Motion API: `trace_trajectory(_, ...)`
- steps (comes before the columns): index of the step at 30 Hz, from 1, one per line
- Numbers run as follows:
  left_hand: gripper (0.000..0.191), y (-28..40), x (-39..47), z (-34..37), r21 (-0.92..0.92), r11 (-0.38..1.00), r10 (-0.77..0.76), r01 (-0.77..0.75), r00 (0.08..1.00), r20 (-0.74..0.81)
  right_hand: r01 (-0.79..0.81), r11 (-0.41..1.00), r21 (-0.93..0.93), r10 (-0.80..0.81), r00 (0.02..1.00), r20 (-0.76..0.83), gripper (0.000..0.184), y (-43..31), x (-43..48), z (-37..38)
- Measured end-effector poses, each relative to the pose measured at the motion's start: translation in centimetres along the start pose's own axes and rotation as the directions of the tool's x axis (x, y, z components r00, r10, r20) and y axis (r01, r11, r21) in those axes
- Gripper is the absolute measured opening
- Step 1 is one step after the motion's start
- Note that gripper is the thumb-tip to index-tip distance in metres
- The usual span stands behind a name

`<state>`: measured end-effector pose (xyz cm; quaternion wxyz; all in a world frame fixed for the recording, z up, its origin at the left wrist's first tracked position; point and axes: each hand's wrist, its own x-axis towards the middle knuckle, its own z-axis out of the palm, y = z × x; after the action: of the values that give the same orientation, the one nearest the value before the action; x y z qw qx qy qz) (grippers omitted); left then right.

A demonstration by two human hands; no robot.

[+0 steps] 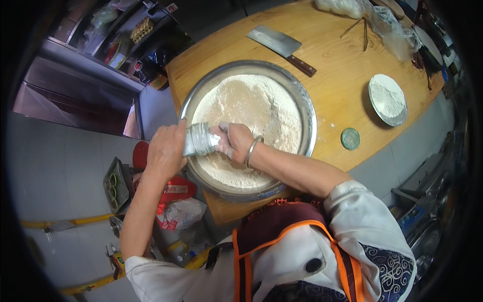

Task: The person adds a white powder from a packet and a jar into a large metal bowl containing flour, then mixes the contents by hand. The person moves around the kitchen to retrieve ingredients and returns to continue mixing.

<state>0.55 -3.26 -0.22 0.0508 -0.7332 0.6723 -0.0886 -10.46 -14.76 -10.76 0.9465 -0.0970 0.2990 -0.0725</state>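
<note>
My left hand (166, 145) grips a clear glass jar (200, 139) by its base end. The jar lies on its side with its mouth towards my right hand (237, 141), and holds white powder. Cupped at the mouth, my right hand has some of the white powder (215, 141) in its palm; flour dusts its fingers, and a metal bangle (253, 152) circles the wrist. Both hands are above the left part of a large metal basin (310, 124). Inside the basin is pale flour (286, 113), with a wet-looking tan patch (239, 96) in the middle.
A cleaver (277, 40) lies behind the basin on the wooden table (336, 98). To the right are a bowl of white flour (388, 96) and a green jar lid (350, 138). Plastic bags (392, 34) lie at the far right. Shelves (128, 41) stand at the left back.
</note>
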Motion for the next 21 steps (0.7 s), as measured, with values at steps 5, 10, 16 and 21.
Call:
trace_trajectory(5, 0.076, 0.1, -0.2, 0.1, 0.018, 1.0, -0.02, 0.019, 0.997, 0.071, -0.018, 0.997, 0.071, 0.019, 1.0, -0.006, 0.025, 0.0, -0.3, 0.3)
trace_trajectory(10, 0.078, -0.3, -0.1, -0.2, 0.019, 0.999, -0.027, 0.026, 0.999, 0.034, -0.006, 0.997, 0.079, 0.003, 0.999, 0.043, 0.027, 0.1, 0.4, 0.0)
trace_trajectory(16, 0.081, -0.5, 0.2, 0.7, -0.006, 0.999, -0.052, 0.052, 0.997, 0.061, 0.013, 1.0, 0.012, -0.013, 1.0, 0.02, 0.026, 0.3, 2.2, -0.8)
trace_trajectory(21, 0.078, -0.8, -0.7, 1.6, -0.132, 0.975, -0.17, 0.179, 0.983, 0.073, -0.001, 0.998, 0.058, 0.0, 1.0, 0.012, 0.026, -0.3, 1.0, -0.2)
